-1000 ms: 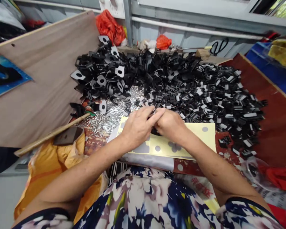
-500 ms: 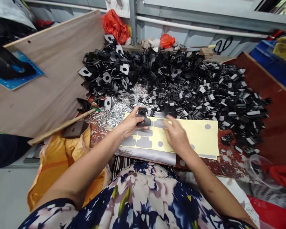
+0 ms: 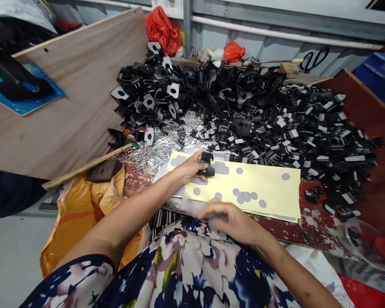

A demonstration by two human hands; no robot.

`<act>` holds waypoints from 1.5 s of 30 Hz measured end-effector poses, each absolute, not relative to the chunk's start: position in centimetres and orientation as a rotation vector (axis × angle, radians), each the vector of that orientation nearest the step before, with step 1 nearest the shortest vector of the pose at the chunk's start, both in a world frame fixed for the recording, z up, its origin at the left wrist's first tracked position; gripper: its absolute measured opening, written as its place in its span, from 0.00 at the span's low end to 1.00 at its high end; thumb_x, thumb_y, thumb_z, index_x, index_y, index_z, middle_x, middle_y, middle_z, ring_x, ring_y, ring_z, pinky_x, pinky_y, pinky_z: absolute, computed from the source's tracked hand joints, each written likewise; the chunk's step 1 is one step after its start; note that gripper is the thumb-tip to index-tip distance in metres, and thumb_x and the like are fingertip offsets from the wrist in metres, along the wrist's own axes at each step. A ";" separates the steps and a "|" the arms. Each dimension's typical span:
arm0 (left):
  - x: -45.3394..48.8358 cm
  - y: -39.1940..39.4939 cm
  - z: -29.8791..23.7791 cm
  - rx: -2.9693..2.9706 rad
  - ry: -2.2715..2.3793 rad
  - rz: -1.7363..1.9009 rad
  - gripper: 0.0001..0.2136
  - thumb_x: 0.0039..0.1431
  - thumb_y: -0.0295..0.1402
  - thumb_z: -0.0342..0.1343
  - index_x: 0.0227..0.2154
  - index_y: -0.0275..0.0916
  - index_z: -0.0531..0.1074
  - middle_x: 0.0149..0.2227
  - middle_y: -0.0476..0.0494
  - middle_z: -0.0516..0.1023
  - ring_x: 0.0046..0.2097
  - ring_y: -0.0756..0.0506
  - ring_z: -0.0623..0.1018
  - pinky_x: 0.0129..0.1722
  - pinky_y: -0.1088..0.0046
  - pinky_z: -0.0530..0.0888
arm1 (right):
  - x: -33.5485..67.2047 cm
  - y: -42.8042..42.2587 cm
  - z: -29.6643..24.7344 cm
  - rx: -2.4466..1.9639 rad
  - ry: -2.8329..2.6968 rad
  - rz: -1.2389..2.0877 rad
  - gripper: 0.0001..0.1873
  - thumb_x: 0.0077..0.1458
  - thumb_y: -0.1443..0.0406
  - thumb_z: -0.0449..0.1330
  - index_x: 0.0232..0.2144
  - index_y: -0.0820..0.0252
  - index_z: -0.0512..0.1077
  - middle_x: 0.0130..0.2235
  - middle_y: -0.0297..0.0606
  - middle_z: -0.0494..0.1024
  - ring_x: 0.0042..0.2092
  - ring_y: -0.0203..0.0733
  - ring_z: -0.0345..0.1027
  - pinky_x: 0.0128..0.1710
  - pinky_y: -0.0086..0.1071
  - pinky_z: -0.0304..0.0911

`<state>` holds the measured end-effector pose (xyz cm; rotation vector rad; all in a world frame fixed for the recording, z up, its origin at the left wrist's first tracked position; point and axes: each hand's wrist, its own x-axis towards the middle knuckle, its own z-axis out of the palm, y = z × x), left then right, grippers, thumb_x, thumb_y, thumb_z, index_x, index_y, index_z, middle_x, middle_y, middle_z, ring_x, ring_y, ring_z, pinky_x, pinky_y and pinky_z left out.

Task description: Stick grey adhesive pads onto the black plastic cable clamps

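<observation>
In the head view, my left hand (image 3: pixel 191 167) is closed around a black plastic clip (image 3: pixel 208 165), held over a yellow backing sheet (image 3: pixel 269 184). Grey stickers (image 3: pixel 221 167) lie on that sheet, some wide and shaped, others small and round. Closer to my body, my right hand (image 3: pixel 235 220) is in front of the sheet's near edge, smeared by motion. Its fingers are curled around something dark grey, too blurred to name.
A large heap of black plastic parts (image 3: pixel 259 115) spreads behind the sheet. Shiny metal pieces (image 3: pixel 160 147) are piled to its left. A wooden stick (image 3: pixel 90 167) slants beside an orange sack (image 3: pixel 73 222). Boards (image 3: pixel 83 85) stand at the left side, and scissors (image 3: pixel 314 59) lie at the back.
My right hand has come from above the sheet down towards my body, uncovering several round grey stickers. My left hand has shifted slightly right with the clip. The view has turned a little.
</observation>
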<state>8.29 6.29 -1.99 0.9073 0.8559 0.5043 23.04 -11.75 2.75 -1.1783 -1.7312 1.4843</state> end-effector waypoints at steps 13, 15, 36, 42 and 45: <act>5.6 1.1 1.1 0.480 0.501 0.612 0.22 0.58 0.44 0.69 0.52 0.42 0.75 0.49 0.38 0.77 0.39 0.43 0.78 0.37 0.62 0.80 | 24.8 -7.2 0.5 -1.349 -1.154 0.719 0.09 0.56 0.65 0.68 0.40 0.54 0.76 0.37 0.34 0.78 0.41 0.42 0.73 0.47 0.38 0.70; 5.8 0.7 1.0 0.456 0.510 0.607 0.22 0.58 0.45 0.68 0.52 0.43 0.75 0.48 0.38 0.77 0.39 0.42 0.78 0.37 0.60 0.80 | 24.2 -7.2 0.2 -1.357 -1.169 0.718 0.08 0.57 0.65 0.67 0.40 0.54 0.76 0.37 0.35 0.78 0.41 0.42 0.73 0.47 0.38 0.70; 5.7 0.0 1.0 0.468 0.526 0.616 0.17 0.62 0.45 0.64 0.51 0.47 0.75 0.46 0.43 0.72 0.37 0.46 0.74 0.36 0.62 0.80 | 23.2 -6.9 -0.7 -1.386 -1.243 0.665 0.05 0.59 0.64 0.66 0.39 0.55 0.75 0.37 0.37 0.79 0.41 0.44 0.73 0.46 0.39 0.71; 5.8 -0.1 0.8 0.474 0.515 0.614 0.19 0.59 0.46 0.66 0.50 0.46 0.75 0.44 0.42 0.73 0.36 0.46 0.74 0.36 0.64 0.79 | 22.8 -7.0 -0.5 -1.411 -1.264 0.629 0.04 0.58 0.65 0.64 0.38 0.54 0.75 0.37 0.36 0.79 0.40 0.44 0.74 0.46 0.39 0.71; 5.8 -0.3 1.0 0.478 0.517 0.618 0.20 0.57 0.42 0.67 0.51 0.46 0.74 0.43 0.42 0.74 0.35 0.47 0.73 0.35 0.67 0.78 | 22.7 -7.3 -0.4 -1.443 -1.303 0.598 0.03 0.60 0.65 0.63 0.38 0.54 0.75 0.37 0.37 0.79 0.41 0.44 0.74 0.46 0.39 0.71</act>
